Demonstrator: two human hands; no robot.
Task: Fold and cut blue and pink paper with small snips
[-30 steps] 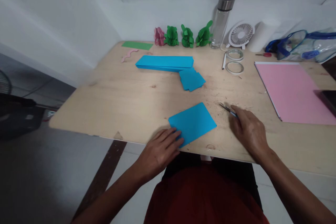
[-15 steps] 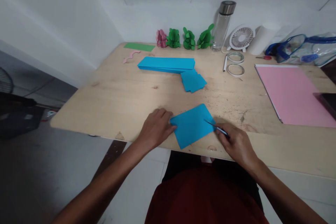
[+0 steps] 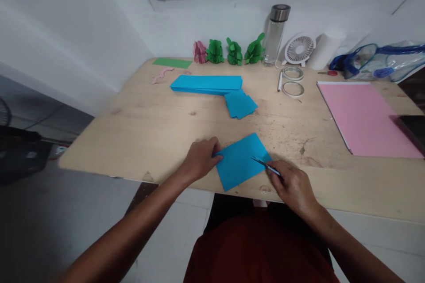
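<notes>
A blue sheet of paper (image 3: pixel 235 168) lies at a slant near the table's front edge. My left hand (image 3: pixel 202 158) pinches its left corner between thumb and fingers. In my right hand (image 3: pixel 292 182) is a pair of scissors (image 3: pixel 269 168), its slim blades pointing left over the right part of the sheet. The blades look slightly parted, and the handles are mostly hidden in my fingers. Farther back lie a stack of blue paper strips (image 3: pixel 207 82) and a small pile of blue paper squares (image 3: pixel 240 104).
Along the wall stand folded green paper figures (image 3: pixel 234 52), a pink one (image 3: pixel 199 52), a glass bottle (image 3: pixel 274 37) and a white fan (image 3: pixel 299 50). Tape rolls (image 3: pixel 293 89) and a white pen (image 3: pixel 280 81) lie before them. Pink paper (image 3: pixel 368 119) lies at right.
My left hand's fingers have closed up more on the sheet's left corner. The scissors have moved a little left and down over the sheet. The whole view has shifted slightly.
</notes>
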